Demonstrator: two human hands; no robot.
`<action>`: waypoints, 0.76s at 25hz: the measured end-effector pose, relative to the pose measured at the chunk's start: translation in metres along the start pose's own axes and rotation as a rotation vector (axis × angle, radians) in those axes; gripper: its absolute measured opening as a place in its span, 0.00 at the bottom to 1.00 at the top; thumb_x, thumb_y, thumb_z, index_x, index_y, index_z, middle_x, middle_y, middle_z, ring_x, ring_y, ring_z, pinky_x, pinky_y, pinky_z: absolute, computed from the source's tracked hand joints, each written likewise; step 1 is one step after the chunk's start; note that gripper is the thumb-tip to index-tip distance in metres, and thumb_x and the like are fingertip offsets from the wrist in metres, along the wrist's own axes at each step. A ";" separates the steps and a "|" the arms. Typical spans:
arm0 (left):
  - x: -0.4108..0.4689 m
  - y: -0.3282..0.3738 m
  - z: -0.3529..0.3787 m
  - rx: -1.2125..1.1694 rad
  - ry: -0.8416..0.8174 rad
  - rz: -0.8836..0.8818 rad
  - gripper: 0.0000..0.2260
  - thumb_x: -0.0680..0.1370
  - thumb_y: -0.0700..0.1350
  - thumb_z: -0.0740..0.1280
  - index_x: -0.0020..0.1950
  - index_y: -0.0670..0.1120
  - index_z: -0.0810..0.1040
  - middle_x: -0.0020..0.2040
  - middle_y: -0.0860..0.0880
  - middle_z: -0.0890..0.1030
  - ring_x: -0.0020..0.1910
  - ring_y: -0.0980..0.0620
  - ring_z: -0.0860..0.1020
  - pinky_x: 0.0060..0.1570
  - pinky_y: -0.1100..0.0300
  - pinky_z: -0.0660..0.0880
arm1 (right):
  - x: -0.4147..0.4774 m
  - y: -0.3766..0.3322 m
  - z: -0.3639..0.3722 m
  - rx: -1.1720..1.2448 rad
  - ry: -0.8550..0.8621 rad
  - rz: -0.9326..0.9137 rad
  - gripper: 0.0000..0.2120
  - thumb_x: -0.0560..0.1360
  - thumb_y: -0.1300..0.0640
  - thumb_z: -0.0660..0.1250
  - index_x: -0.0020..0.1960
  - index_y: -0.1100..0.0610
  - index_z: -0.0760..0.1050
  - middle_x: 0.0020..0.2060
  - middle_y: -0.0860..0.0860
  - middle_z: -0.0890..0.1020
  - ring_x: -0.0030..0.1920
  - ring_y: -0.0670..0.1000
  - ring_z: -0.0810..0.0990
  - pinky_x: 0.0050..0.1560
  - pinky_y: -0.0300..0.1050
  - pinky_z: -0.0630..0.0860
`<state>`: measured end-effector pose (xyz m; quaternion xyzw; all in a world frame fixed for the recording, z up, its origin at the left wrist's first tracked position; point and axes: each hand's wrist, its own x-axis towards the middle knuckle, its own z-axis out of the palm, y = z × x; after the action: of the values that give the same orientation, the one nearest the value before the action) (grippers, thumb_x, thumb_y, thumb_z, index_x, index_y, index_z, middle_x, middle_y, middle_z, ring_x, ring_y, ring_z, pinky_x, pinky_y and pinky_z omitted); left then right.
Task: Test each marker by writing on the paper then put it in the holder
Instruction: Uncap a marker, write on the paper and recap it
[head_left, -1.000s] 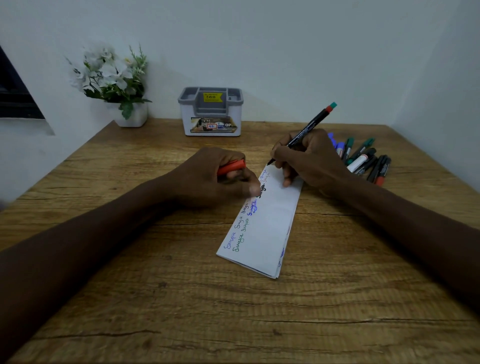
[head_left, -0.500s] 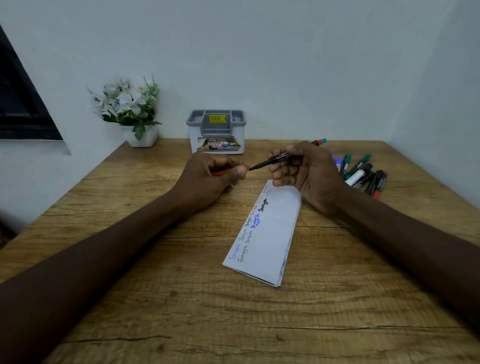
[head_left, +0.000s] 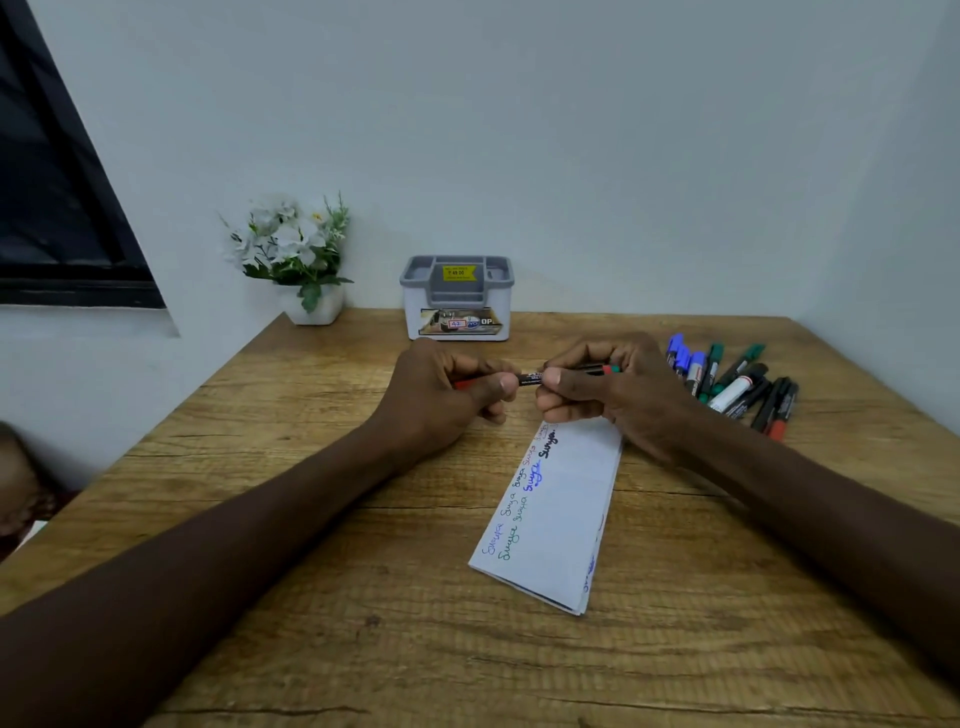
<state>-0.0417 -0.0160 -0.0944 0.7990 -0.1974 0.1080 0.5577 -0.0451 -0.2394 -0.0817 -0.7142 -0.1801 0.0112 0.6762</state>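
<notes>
Step, likely: capping marker (head_left: 531, 378). Right hand (head_left: 618, 389) grip clamped on barrel, left hand (head_left: 441, 397) clamped on red cap (head_left: 464, 384), both above paper (head_left: 561, 509). Next: seat cap, carry marker to holder (head_left: 457, 299) at rear of table (head_left: 363, 649).

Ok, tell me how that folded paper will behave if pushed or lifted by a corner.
The folded paper lies flat on the wooden table, so a push would probably slide it. Its stacked folds likely stiffen it somewhat, yet lifted by one corner it should still droop. It looks thin and light.
</notes>
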 end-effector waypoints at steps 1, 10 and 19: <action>-0.001 0.001 0.001 0.018 0.017 0.003 0.03 0.77 0.37 0.74 0.46 0.44 0.87 0.43 0.46 0.88 0.35 0.49 0.86 0.37 0.63 0.81 | 0.000 0.000 0.000 -0.024 -0.014 -0.019 0.10 0.74 0.68 0.73 0.51 0.74 0.80 0.42 0.67 0.85 0.39 0.57 0.87 0.41 0.46 0.85; 0.003 -0.001 -0.001 0.174 -0.003 0.137 0.06 0.76 0.40 0.77 0.53 0.44 0.88 0.39 0.50 0.88 0.35 0.54 0.86 0.44 0.59 0.84 | 0.012 -0.001 -0.005 -0.445 -0.103 -0.220 0.05 0.75 0.60 0.76 0.47 0.63 0.86 0.37 0.56 0.88 0.35 0.54 0.87 0.33 0.44 0.82; 0.004 0.000 -0.014 0.194 0.215 0.222 0.09 0.73 0.49 0.79 0.51 0.48 0.86 0.44 0.54 0.87 0.36 0.58 0.85 0.38 0.59 0.82 | 0.026 0.005 -0.013 -0.972 0.043 -0.473 0.07 0.79 0.59 0.70 0.57 0.53 0.79 0.47 0.45 0.86 0.48 0.45 0.82 0.50 0.52 0.79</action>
<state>-0.0379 -0.0034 -0.0876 0.8061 -0.2125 0.2721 0.4806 -0.0160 -0.2449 -0.0790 -0.8848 -0.3064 -0.2406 0.2555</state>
